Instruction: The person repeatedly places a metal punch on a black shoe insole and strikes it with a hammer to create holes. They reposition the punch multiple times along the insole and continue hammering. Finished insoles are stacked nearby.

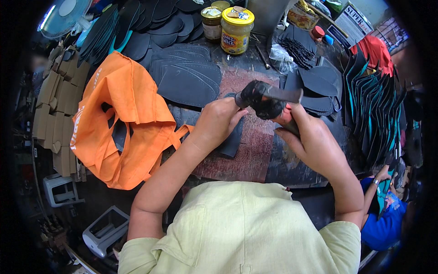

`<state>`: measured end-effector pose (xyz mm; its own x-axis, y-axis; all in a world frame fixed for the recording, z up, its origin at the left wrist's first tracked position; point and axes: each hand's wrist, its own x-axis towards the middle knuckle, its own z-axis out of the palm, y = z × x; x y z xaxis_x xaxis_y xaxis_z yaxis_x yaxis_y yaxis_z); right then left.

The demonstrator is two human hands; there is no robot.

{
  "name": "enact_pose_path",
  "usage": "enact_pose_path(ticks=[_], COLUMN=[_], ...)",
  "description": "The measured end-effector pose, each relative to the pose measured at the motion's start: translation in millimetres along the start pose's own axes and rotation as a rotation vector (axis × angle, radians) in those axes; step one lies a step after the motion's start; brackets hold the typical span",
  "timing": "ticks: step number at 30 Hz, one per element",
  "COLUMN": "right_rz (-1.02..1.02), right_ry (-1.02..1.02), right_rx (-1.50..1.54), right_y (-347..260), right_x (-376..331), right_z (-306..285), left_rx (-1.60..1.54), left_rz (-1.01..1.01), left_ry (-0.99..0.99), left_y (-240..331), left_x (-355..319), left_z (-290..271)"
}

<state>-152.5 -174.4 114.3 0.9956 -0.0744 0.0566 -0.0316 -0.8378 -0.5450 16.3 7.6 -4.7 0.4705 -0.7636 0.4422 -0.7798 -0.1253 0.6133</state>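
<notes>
Over the red mat (pixel 251 157), a dark tool (pixel 258 99) lies with its long axis crosswise between the left hand (pixel 218 119), grasping its left end, and the equally near right hand (pixel 315 140), clenched about its right.

one orange bag (pixel 137 89), two stools (pixel 55 185), one fan (pixel 61 16)
</notes>
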Motion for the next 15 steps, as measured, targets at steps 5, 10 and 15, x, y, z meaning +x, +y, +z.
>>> enact_pose_path(ticks=[5,10,15], right_rz=[-0.088,-0.18,-0.022], right_ry=[0.13,0.375,-0.003], right_rx=[0.095,0.417,0.042], right_y=[-4.4,-6.3,-3.3], right_x=[-5.9,-5.1,-9.0], right_z=[-15.1,6.3,-3.8], left_rx=[-0.035,-0.043,-0.006], left_rz=[-0.142,-0.1,-0.062], left_ry=[-0.041,-0.035,-0.024], left_y=[1.4,-0.1,6.2], left_x=[-3.9,-3.3,-7.3], left_z=[-0.9,-0.6,-3.4])
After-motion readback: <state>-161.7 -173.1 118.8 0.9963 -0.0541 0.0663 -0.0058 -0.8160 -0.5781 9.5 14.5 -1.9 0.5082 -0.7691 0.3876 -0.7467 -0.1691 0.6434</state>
